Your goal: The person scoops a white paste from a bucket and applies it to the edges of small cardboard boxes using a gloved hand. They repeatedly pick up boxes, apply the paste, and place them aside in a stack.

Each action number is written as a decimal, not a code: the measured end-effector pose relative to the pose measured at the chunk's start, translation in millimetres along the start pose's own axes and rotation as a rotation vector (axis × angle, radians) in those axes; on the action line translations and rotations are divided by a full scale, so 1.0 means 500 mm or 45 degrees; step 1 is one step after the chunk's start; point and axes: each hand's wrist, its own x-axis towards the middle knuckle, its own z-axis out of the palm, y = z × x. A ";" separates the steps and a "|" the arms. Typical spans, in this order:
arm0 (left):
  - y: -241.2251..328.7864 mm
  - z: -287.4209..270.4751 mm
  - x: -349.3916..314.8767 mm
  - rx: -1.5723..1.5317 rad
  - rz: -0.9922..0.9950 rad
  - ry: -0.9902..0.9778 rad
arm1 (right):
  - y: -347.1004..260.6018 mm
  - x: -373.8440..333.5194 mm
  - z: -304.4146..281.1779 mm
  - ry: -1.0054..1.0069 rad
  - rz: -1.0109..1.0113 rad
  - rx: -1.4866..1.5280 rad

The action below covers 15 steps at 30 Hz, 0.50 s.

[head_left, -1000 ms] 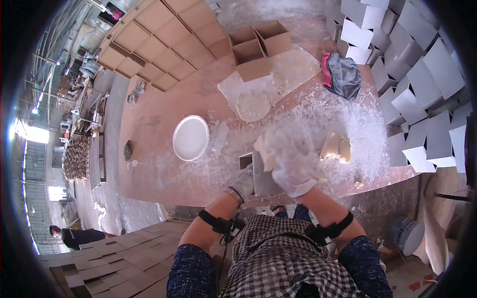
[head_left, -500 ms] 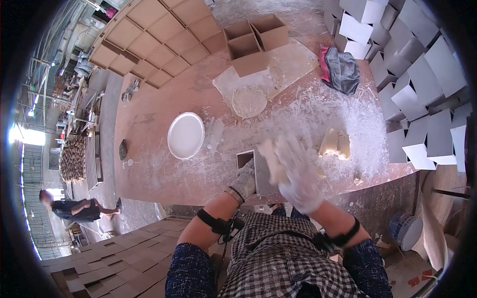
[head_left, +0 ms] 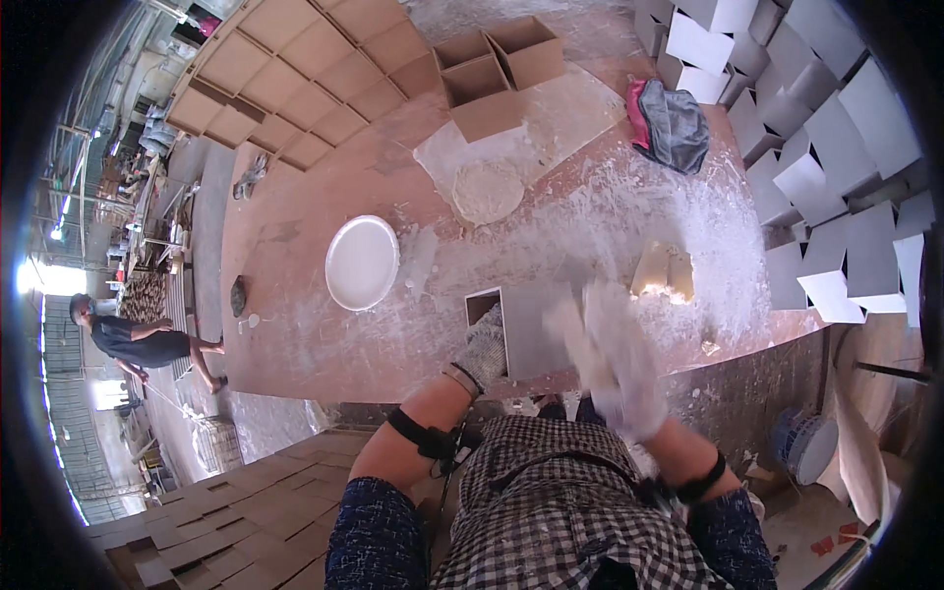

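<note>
My left hand [head_left: 482, 356], in a grey knitted glove, reaches into the open end of a grey-coated box [head_left: 536, 334] and holds it by its wall; the fingertips are hidden inside. The box lies on its side near the table's front edge. Just right of it, my right hand [head_left: 629, 379], in a white glove, is smeared by motion. It is closed on a cream, sponge-like pad [head_left: 568, 339], which is beside the box's right edge; I cannot tell whether they touch. A pale yellow block with a ragged edge [head_left: 664, 273] lies beyond the right hand.
On the stained table [head_left: 285, 334] are a white round dish [head_left: 362, 264], a grey and pink cloth [head_left: 671, 128] and brown open boxes [head_left: 497, 74]. Grey boxes [head_left: 826, 177] are stacked at the right, brown ones [head_left: 305, 69] at the far left. A person [head_left: 143, 339] is on the left floor.
My right hand has moved a little right with the pad, uncovering more of the box. The left hand stays in the box's opening. The person at left has changed stance.
</note>
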 end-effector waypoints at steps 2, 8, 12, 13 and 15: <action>0.053 0.016 0.015 -0.105 -0.074 -0.018 | 0.037 0.065 -0.002 0.222 -0.048 -0.107; 0.163 0.036 0.003 -0.199 -0.437 0.115 | 0.007 -0.014 0.058 -0.110 -0.090 -0.381; 0.109 0.016 -0.005 0.114 -0.236 0.073 | -0.020 -0.186 0.046 -0.112 -0.017 0.122; 0.107 0.018 -0.004 0.257 -0.178 0.051 | -0.026 -0.190 0.034 -0.178 0.031 0.400; 0.107 0.012 0.001 0.481 -0.116 0.022 | -0.014 -0.167 0.015 -0.072 0.162 0.230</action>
